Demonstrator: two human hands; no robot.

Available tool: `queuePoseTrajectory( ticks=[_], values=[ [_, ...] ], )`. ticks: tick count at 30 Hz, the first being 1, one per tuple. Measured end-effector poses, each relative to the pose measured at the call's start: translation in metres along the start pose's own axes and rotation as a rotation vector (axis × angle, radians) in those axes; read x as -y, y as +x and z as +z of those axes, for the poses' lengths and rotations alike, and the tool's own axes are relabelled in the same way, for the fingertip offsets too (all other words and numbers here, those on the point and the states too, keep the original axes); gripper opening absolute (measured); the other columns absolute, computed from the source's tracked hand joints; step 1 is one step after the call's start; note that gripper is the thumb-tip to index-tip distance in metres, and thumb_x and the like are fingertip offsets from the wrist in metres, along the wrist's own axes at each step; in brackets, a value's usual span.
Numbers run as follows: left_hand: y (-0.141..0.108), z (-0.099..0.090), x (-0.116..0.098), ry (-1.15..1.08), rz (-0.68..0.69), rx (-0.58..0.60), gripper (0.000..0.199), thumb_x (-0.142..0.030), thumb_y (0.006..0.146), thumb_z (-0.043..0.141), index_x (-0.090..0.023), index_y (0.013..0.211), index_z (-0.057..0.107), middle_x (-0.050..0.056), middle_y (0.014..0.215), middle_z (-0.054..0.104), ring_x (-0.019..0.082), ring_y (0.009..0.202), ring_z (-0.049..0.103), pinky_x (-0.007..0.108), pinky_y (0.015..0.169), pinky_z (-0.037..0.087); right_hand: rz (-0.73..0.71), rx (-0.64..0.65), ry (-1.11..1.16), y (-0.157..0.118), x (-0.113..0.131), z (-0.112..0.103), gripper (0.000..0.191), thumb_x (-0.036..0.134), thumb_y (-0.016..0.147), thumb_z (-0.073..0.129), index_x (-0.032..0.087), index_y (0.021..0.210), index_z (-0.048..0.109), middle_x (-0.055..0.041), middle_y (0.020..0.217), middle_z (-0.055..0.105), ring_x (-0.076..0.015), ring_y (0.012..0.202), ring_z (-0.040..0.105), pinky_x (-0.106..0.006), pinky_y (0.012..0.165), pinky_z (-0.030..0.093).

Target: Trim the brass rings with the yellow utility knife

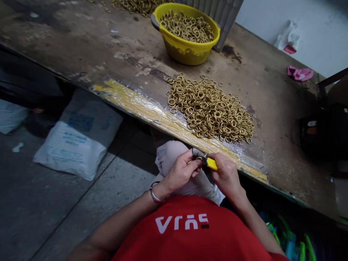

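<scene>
Close to the table's front edge, my left hand (181,172) pinches a gold-coloured ring (199,158) between thumb and fingers. Grey wrapping (197,153) covers one of its fingertips. My right hand (226,174) is closed around a yellow utility knife (212,164), whose dark front end meets the ring; the blade is too small to make out. Just beyond both hands lies a heap of gold-coloured rings (209,108) on the worn table (130,65).
Behind the heap stands a yellow basin (187,52) full of rings. More rings (141,5) lie at the far edge. Yellow tape (141,108) covers the table's front edge. A white sack (78,141) rests on the floor at left. A pink cloth (299,73) lies at right.
</scene>
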State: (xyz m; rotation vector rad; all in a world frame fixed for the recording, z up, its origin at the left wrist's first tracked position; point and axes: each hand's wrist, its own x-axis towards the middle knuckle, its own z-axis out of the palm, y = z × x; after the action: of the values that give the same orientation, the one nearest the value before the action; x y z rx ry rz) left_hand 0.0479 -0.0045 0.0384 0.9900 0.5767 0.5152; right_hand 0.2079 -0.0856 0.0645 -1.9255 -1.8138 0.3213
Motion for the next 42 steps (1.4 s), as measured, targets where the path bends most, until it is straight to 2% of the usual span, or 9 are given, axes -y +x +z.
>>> queuePoseTrajectory(
  ticks=[9,13,15,19,26,30,34,38,42],
  values=[
    [-0.005,-0.002,-0.005,0.385,0.198,-0.033,0.009,-0.024,0.090,0.054,-0.017,0.087,0.059,-0.001,0.069,0.053,0.011,0.061,0.046,0.024,0.059,0.040,0.019,0.019,-0.185,0.000,-0.001,0.007,0.022,0.008,0.084,0.047,0.017,0.099,0.060,-0.0081,0.084,0.068,-0.0200,0.073,0.063,-0.028,0.063,0.041],
    [-0.012,-0.002,-0.018,0.435,0.311,0.043,0.009,-0.017,0.087,0.054,-0.017,0.089,0.063,0.004,0.081,0.062,0.015,0.074,0.055,0.027,0.071,0.045,0.242,0.035,-0.393,0.006,-0.033,0.007,0.024,0.003,0.078,0.048,0.017,0.092,0.062,-0.0063,0.075,0.066,-0.0190,0.065,0.058,-0.028,0.059,0.035],
    [-0.014,-0.002,-0.020,0.332,0.220,0.121,0.009,-0.021,0.088,0.055,-0.016,0.089,0.063,0.004,0.081,0.062,0.014,0.071,0.054,0.025,0.066,0.045,0.327,0.016,-0.438,0.008,-0.053,0.006,0.023,0.003,0.077,0.047,0.017,0.088,0.062,-0.0066,0.075,0.066,-0.0193,0.066,0.057,-0.028,0.060,0.035],
    [-0.007,-0.005,-0.010,-0.081,-0.079,0.131,0.018,-0.030,0.087,0.062,-0.016,0.097,0.055,0.000,0.075,0.058,0.006,0.053,0.044,0.016,0.045,0.032,0.257,-0.085,-0.367,0.013,-0.071,0.010,0.023,0.006,0.079,0.049,0.017,0.095,0.063,-0.0077,0.090,0.065,-0.0207,0.079,0.058,-0.029,0.067,0.038],
    [0.009,-0.017,0.003,-0.479,-0.233,0.169,0.030,-0.039,0.082,0.069,-0.014,0.095,0.057,0.002,0.072,0.058,0.006,0.051,0.047,0.014,0.038,0.026,0.287,-0.120,-0.437,0.039,-0.069,0.019,0.025,0.006,0.077,0.050,0.017,0.095,0.064,-0.0068,0.092,0.060,-0.0183,0.071,0.051,-0.029,0.061,0.034],
    [0.015,-0.019,0.005,-0.550,-0.287,0.125,0.036,-0.046,0.084,0.066,-0.015,0.075,0.051,-0.001,0.061,0.055,0.004,0.042,0.044,0.014,0.034,0.020,0.233,-0.166,-0.294,0.043,-0.074,0.009,0.015,0.012,0.082,0.049,0.018,0.087,0.062,-0.0046,0.082,0.056,-0.0186,0.071,0.050,-0.030,0.064,0.036],
    [0.023,-0.014,0.001,-0.537,-0.329,0.098,0.030,-0.040,0.081,0.067,-0.016,0.075,0.051,0.003,0.067,0.065,0.007,0.042,0.053,0.014,0.031,0.023,0.183,-0.199,-0.021,0.037,-0.062,-0.010,0.014,0.022,0.091,0.050,0.020,0.083,0.061,-0.0019,0.077,0.055,-0.0173,0.071,0.052,-0.029,0.067,0.039],
    [0.029,-0.008,-0.007,-0.425,-0.250,0.051,0.027,-0.036,0.078,0.069,-0.014,0.089,0.058,0.008,0.083,0.071,0.010,0.051,0.061,0.014,0.033,0.031,0.104,-0.032,0.305,0.034,-0.036,-0.026,0.019,0.027,0.095,0.052,0.020,0.080,0.061,-0.0011,0.076,0.058,-0.0155,0.071,0.055,-0.028,0.066,0.041],
    [0.030,-0.006,-0.009,-0.280,-0.223,0.025,0.030,-0.038,0.077,0.074,-0.013,0.083,0.059,0.002,0.070,0.067,0.007,0.045,0.055,0.013,0.032,0.030,-0.002,0.073,0.441,0.034,-0.020,-0.029,0.017,0.026,0.096,0.054,0.020,0.082,0.063,-0.0011,0.075,0.059,-0.0151,0.070,0.055,-0.028,0.067,0.042]
  ],
)
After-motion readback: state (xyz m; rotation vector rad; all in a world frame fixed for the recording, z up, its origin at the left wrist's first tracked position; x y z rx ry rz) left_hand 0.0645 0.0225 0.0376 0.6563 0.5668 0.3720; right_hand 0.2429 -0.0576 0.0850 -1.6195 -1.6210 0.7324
